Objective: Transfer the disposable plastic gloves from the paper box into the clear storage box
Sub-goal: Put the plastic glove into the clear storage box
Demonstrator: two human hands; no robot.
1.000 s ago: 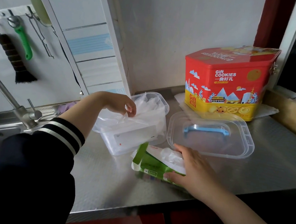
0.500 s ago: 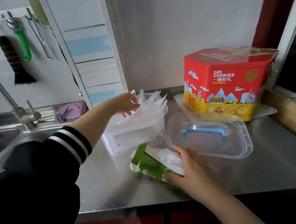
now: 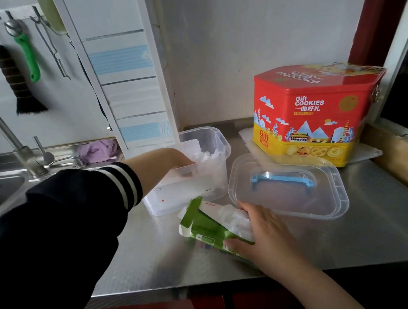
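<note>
The left hand (image 3: 181, 158) has pushed down from the rim into the clear box (image 3: 213, 140) at frame centre, so that bundle of gloves (image 3: 207, 155) now sits inside. Its fingers are hidden; grip unclear. The right hand (image 3: 262, 233) clasps the paper box (image 3: 205, 229) below, more gloves showing.

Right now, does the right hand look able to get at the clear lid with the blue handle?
Probably yes. The right hand grips the paper box just in front of the clear lid, with nothing lying between them; it would have to let go of the box first.
</note>
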